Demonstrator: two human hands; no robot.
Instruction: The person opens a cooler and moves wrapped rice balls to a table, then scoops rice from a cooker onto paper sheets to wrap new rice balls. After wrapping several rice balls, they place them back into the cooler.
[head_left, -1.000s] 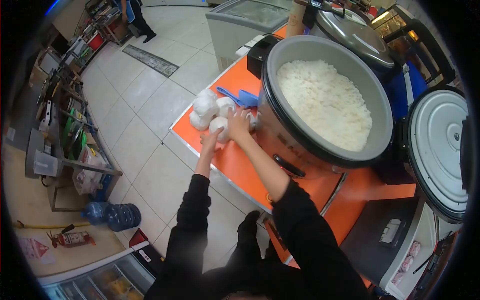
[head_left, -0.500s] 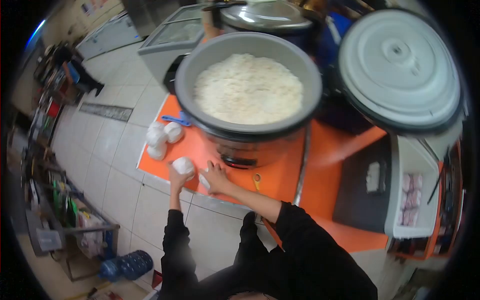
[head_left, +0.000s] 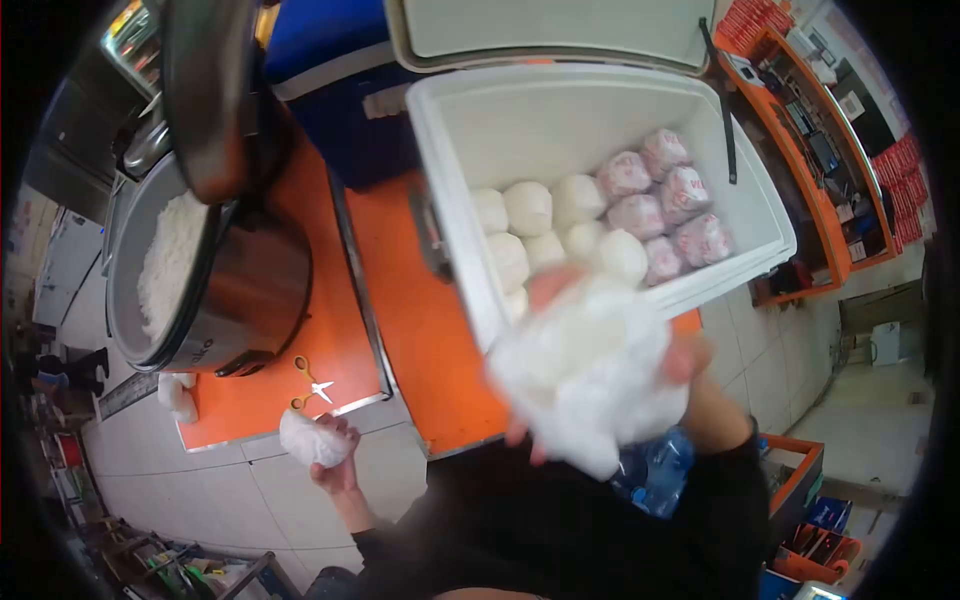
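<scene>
My left hand [head_left: 342, 462] is low at the left, fingers curled round a white wrapped rice pack [head_left: 308, 437] in front of the table edge. Raised close to the camera, my right hand [head_left: 690, 362] grips a blurred cluster of white wrapped rice packs [head_left: 590, 365], which hides most of its fingers. The cluster overlaps the near wall of an open white cooler box [head_left: 455, 190]. Inside that box sit several plain white packs [head_left: 527, 208] on the left and several packs in red-printed wrap [head_left: 685, 193] on the right.
A large rice cooker [head_left: 270, 290] full of rice [head_left: 172, 265] stands on the orange table [head_left: 215, 408]. Yellow-handled scissors [head_left: 303, 385] lie near its front edge, more white packs [head_left: 176, 397] at its left corner. A blue cooler [head_left: 335, 95] is behind; orange shelves [head_left: 815, 185] stand right.
My view has swung right, from the rice cooker to the open cooler box. My right hand has come up from the table with white packs; my left still holds one, now off the table.
</scene>
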